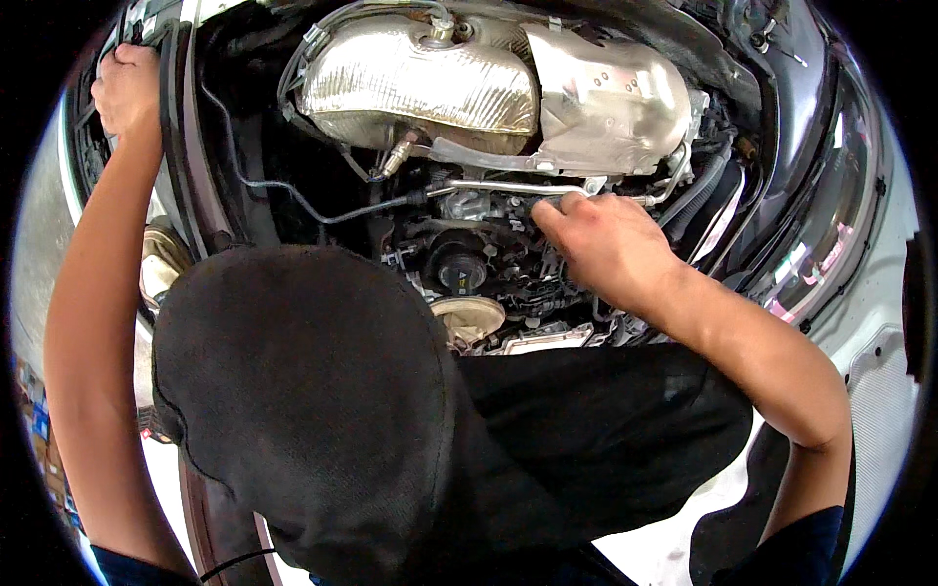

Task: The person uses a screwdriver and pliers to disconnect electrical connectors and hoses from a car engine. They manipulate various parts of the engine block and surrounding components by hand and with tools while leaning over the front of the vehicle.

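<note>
My left hand is closed at the far left of the engine bay, beside a long black trim strip. Its fingers curl among dark parts, and what they grip is hidden. Over the engine, my right hand is bent with its fingertips pressed together and pointing down. Whatever is in them cannot be made out. Just beyond its knuckles runs a thin silver rod or pipe. A black round cap on the engine lies left of this hand. Behind both stands a shiny ribbed metal heat shield.
A black fabric cap with a wide brim covers the lower middle and hides part of the engine. A sensor juts from below the shield. A dark cable crosses the left side. A headlamp lies at the right.
</note>
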A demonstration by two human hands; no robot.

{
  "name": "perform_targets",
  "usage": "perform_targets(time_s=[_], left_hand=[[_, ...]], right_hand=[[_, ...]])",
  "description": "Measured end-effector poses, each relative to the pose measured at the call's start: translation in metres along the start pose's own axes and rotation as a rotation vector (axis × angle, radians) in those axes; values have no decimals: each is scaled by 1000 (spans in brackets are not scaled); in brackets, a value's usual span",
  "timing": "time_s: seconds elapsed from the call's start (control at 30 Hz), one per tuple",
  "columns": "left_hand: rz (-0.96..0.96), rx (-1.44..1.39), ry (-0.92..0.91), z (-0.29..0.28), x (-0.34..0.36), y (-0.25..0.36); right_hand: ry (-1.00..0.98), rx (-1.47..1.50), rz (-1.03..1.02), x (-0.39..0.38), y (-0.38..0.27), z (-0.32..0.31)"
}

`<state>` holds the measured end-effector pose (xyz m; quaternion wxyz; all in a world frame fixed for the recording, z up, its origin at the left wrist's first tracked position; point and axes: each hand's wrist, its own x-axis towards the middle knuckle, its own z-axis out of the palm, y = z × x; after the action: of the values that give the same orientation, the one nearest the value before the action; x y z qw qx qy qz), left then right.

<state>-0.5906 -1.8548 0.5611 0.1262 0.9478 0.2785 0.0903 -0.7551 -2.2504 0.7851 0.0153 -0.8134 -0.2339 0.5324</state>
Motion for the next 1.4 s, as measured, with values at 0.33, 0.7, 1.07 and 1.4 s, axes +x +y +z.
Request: perform_targets(time_s=[0.33,0.7,1.07,1.4], left_hand=[[8,18,10,3,1,-3],[-30,-14,-16,-1,-3,5],[13,14,58,7,0,-5],[-12,17,61,12,2,-6]], right_hand=[[-8,239,69,-2,-5,4],[-24,85,24,11,-7,22],[35,257,138,18,-7,37],[19,284,202,17,-9,31]])
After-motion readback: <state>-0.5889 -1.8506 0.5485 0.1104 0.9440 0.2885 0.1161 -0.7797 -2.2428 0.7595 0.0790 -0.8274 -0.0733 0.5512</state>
